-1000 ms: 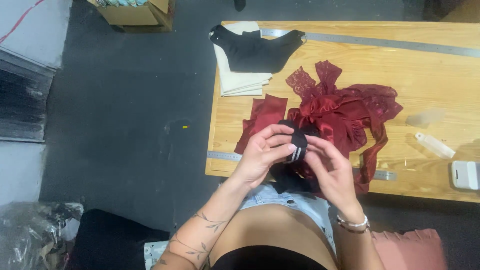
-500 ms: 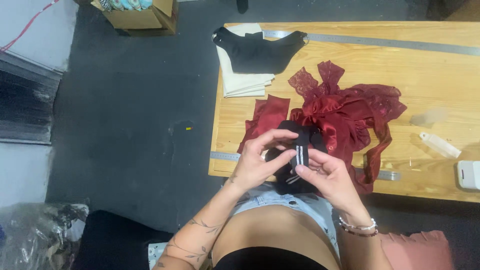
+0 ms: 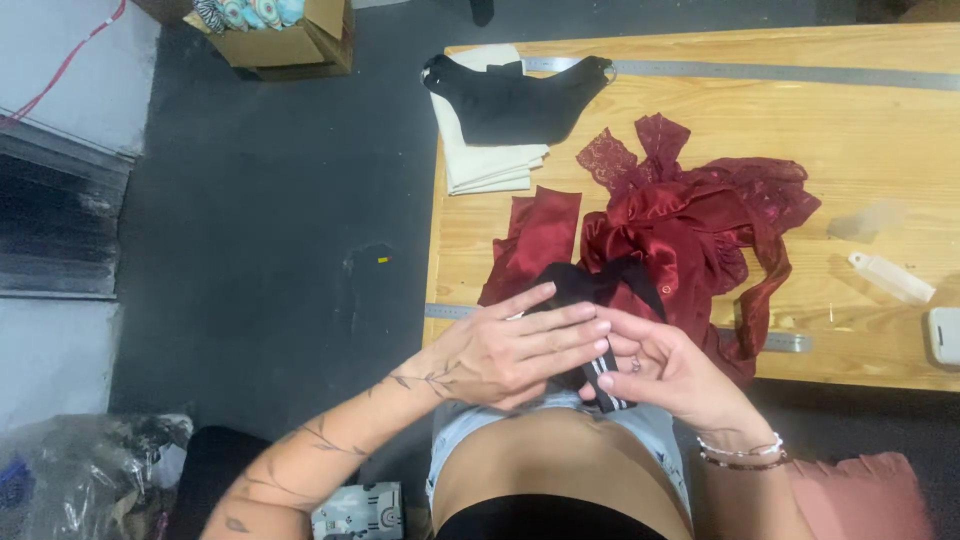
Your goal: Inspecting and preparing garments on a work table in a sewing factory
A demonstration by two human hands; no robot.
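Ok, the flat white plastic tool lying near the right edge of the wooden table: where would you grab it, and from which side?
Pinch the flat white plastic tool across its narrow width near the middle, coming straight down from above. It lies flat and slanted on the bare wooden table, clear of the dark red satin fabric, so both long edges look free. The right hand is nearest.
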